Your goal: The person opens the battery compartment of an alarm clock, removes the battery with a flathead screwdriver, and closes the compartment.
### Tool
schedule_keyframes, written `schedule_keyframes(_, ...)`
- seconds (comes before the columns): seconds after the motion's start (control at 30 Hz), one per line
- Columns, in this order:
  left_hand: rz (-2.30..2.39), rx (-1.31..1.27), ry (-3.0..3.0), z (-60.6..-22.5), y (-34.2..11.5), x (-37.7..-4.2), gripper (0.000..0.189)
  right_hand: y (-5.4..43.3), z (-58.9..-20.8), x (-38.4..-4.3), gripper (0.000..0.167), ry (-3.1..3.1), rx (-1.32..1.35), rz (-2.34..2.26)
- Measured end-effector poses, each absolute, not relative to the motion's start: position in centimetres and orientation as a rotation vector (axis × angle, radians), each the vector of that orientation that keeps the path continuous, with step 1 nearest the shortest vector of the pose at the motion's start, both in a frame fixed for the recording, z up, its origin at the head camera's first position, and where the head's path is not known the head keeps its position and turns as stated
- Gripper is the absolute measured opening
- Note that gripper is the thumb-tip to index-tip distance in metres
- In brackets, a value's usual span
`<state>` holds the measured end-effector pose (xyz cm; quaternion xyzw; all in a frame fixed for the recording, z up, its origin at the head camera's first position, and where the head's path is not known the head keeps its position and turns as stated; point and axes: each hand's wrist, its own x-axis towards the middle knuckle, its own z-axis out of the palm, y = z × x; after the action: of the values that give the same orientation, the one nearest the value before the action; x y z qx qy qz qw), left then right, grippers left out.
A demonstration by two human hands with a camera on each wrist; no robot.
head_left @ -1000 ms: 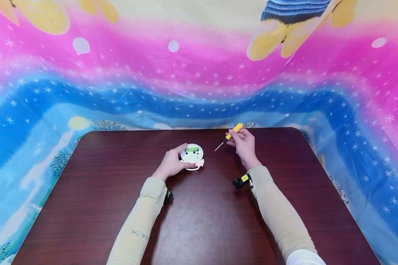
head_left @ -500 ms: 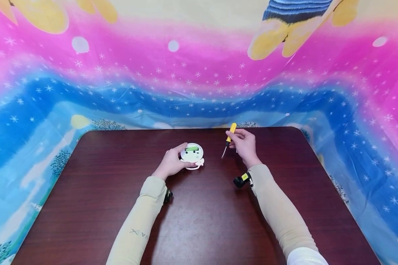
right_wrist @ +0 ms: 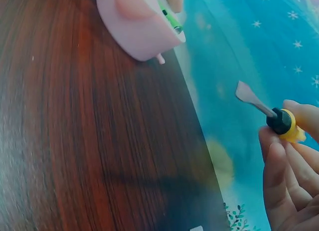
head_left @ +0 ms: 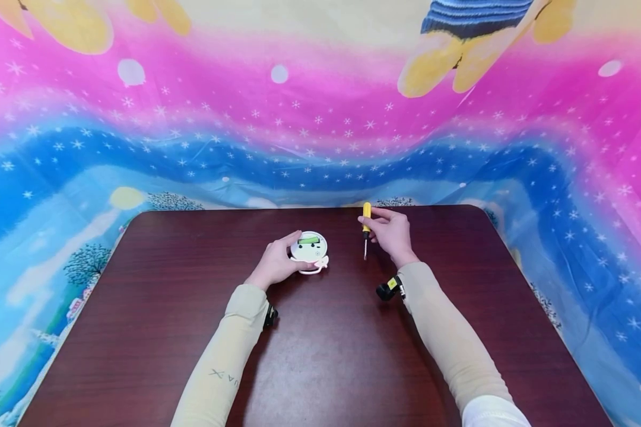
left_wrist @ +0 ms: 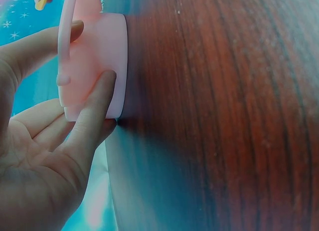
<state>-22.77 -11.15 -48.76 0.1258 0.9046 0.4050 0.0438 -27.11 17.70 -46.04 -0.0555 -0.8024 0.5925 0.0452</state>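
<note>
A small round alarm clock, white in the head view and pink in the wrist views, lies on the table with its back up. A green battery shows in its back, above two dark knobs. My left hand grips the clock from the left, thumb and fingers spread round its side. To the right, my right hand pinches a screwdriver by its yellow handle. The right wrist view shows its flat metal blade beyond a black collar, apart from the clock.
The dark wooden table ends at a patterned cloth backdrop behind and at the sides. A small white piece lies at the bottom of the right wrist view. Black cameras sit on the wrists.
The screwdriver has turned in my right hand, from slanting with its blade toward the clock to nearly upright in the head view, blade down. My left hand and the clock stay put.
</note>
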Motion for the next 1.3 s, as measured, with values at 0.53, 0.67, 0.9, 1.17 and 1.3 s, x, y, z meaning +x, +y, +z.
schedule_keyframes(0.53, 1.233, 0.383, 2.772, -48.8, -11.2, -22.8, 0.094, 17.8, -47.7, -27.1, 0.039, -2.681, -0.115, 1.565)
schedule_keyframes(0.67, 1.231, 0.384, 2.767, -48.8, -11.2, -22.7, 0.094, 17.7, -48.1, -26.9, 0.037, -2.736, -0.123, 1.514)
schedule_keyframes(0.9, 1.228, 0.385, 2.764, -48.7, -11.2, -22.7, 0.093, 17.6, -48.6, -26.7, 0.036, -2.822, -0.152, 1.47)
schedule_keyframes(1.17, 1.227, 0.379, 2.766, -48.7, -11.1, -22.7, 0.093, 17.7, -48.7, -26.5, 0.036, -2.893, -0.152, 1.399)
schedule_keyframes(1.3, 1.228, 0.376, 2.759, -48.7, -11.1, -22.7, 0.093, 17.8, -48.8, -26.4, 0.036, -2.933, -0.16, 1.337)
